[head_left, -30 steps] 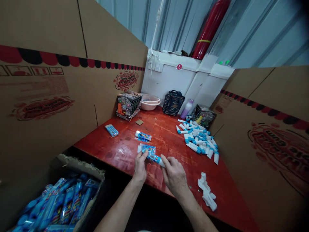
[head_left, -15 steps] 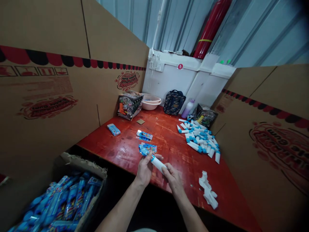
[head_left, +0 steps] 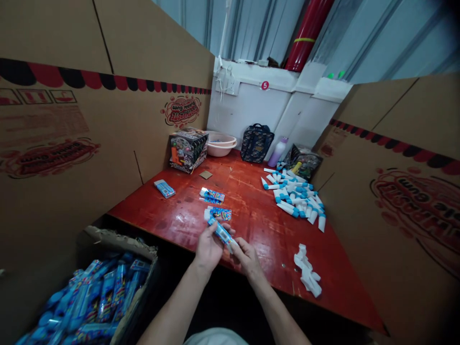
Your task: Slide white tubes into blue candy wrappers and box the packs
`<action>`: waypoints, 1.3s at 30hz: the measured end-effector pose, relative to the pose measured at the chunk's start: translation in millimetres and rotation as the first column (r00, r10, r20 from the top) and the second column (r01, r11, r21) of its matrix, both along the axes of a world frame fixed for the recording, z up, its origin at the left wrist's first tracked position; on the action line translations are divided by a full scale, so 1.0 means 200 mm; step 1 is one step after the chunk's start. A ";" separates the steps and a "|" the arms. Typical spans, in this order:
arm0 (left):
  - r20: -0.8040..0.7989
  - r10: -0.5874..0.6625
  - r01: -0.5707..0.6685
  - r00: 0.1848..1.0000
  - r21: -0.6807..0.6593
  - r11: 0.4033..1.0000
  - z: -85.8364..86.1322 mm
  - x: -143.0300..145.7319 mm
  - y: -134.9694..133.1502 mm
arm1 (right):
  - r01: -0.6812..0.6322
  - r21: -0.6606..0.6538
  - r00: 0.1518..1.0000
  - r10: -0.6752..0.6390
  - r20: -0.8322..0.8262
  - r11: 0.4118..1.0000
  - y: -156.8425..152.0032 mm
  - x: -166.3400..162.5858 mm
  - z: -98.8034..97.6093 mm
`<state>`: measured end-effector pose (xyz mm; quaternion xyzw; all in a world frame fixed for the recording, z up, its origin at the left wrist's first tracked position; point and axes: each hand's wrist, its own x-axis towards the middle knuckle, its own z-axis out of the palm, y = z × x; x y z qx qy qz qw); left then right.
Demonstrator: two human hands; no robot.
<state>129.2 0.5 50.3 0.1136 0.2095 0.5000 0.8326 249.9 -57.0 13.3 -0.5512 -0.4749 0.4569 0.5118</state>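
Observation:
Over the table's front edge, a squeeze tube (head_left: 223, 234) slants between my hands, now covered by a blue printed wrapper with a pale label panel. My left hand (head_left: 209, 245) is closed around its upper left part, thumb on top. The fingers of my right hand (head_left: 247, 256) pinch its lower right end. Just beyond lie flat blue printed wrappers (head_left: 221, 213), with a second small stack of wrappers (head_left: 212, 195) behind them. To the right is a heap of white tubes with blue caps (head_left: 296, 196).
An open carton (head_left: 153, 254) of wrapped blue tubes stands at lower left. Crumpled white material (head_left: 307, 270) lies at right on the red table (head_left: 247, 191). A wrapper bundle (head_left: 164, 188), display box (head_left: 189, 149), pink basins (head_left: 221, 149), dark bag (head_left: 256, 143) and purple bottle (head_left: 278, 152) stand farther back.
The wrapper, bunched at the tube's upper left end before, now extends along the tube over its white body. Both hands still hold it. The view has shifted slightly.

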 end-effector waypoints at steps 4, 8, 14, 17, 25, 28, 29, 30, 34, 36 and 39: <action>0.077 -0.020 0.029 0.997 -0.114 0.993 0.00 -0.04 0.02 | -0.113 -0.004 0.982 0.111 -0.155 0.994 -0.05 0.01 -0.02; 0.107 -0.023 0.042 0.994 -0.177 0.983 -0.03 -0.02 -0.05 | -0.041 -0.006 0.988 0.040 -0.147 0.999 -0.08 -0.02 -0.02; 0.114 -0.026 0.046 0.993 -0.183 0.982 -0.02 -0.03 -0.10 | -0.037 0.004 0.996 0.037 -0.081 0.999 -0.06 -0.07 -0.01; 0.082 -0.008 0.025 0.997 -0.201 0.979 -0.03 -0.06 -0.10 | -0.025 -0.018 0.999 0.024 -0.040 1.000 -0.06 -0.11 -0.02; -0.108 0.130 -0.144 0.986 -0.126 0.982 -0.06 -0.27 -0.06 | -0.138 0.028 0.958 0.126 0.258 0.990 0.05 -0.17 -0.05; -0.305 0.306 -0.301 0.902 0.064 0.951 -0.07 -0.49 -0.06 | -0.076 0.194 0.754 -0.071 0.653 0.978 0.21 -0.11 -0.04; -0.382 0.362 -0.342 0.850 0.122 0.932 -0.08 -0.58 -0.06 | -0.061 0.222 0.633 -0.134 0.762 0.973 0.27 -0.08 -0.04; -0.465 0.417 -0.381 0.781 0.175 0.908 -0.10 -0.68 -0.07 | -0.056 0.223 0.507 -0.164 0.846 0.973 0.32 -0.07 -0.05; -0.793 0.536 -0.478 0.288 0.366 0.798 -0.28 -1.09 -0.14 | -0.153 0.155 0.189 -0.125 0.974 0.976 0.44 -0.02 -0.09; -0.866 0.491 -0.463 0.097 0.397 0.792 -0.38 -1.26 -0.18 | -0.250 0.151 0.145 -0.117 0.982 0.956 0.42 -0.02 -0.12; -0.888 0.458 -0.492 0.036 0.382 0.782 -0.48 -1.36 -0.23 | -0.341 0.147 0.130 -0.109 0.986 0.928 0.33 0.00 -0.14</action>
